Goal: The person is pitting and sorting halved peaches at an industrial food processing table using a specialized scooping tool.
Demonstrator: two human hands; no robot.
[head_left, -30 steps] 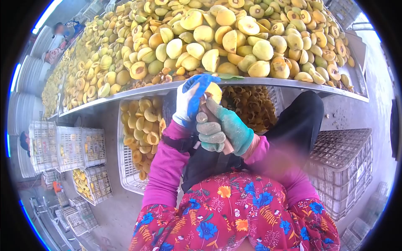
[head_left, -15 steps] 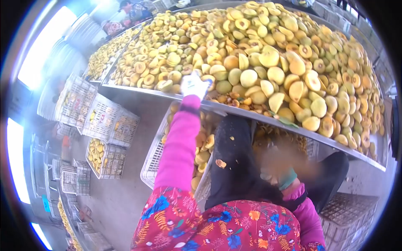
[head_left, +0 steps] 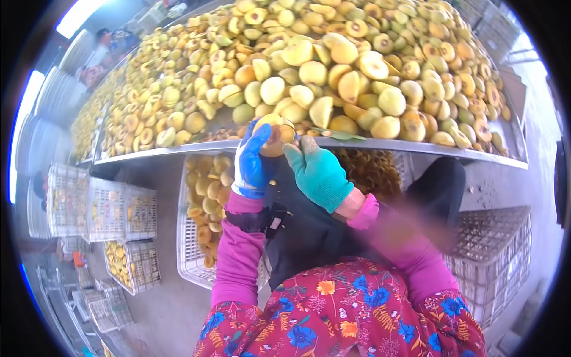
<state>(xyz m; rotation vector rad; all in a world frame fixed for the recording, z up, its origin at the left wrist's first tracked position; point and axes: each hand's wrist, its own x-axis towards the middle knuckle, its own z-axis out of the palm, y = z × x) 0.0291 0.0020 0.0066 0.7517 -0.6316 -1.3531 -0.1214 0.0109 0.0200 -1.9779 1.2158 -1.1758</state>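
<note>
While the left hand (head_left: 251,163), in a blue and white glove, has its grip clamped around a whole yellow peach (head_left: 275,134), the fruit sits raised just in front of the rim of the metal desk (head_left: 416,146). The right hand (head_left: 318,175), in a green glove, is beside it, and its fingertips (head_left: 306,146) touch the fruit's right side. Whether the right grip is closed on a blade or another tool I cannot tell, because the glove's back faces the camera and hides the palm.

The step in hand looks like opening the peach, to judge by the heap of cut halves (head_left: 333,65) piled on the desk. To do it well, the left grip should hold firmly enough to stop the fruit turning but without bruising soft flesh. The blue thumb should stay on the far side, away from wherever the right hand presses. It would probably be cleaner to work along the natural seam and to turn the fruit rather than the wrist.

Holding the peach over the white crate (head_left: 193,250) of halves below the desk edge, or the brownish pile of pits (head_left: 369,169) beside it, would let the pieces drop where they belong. The main risk seems to be juice on the gloves making the fruit slip.
</note>
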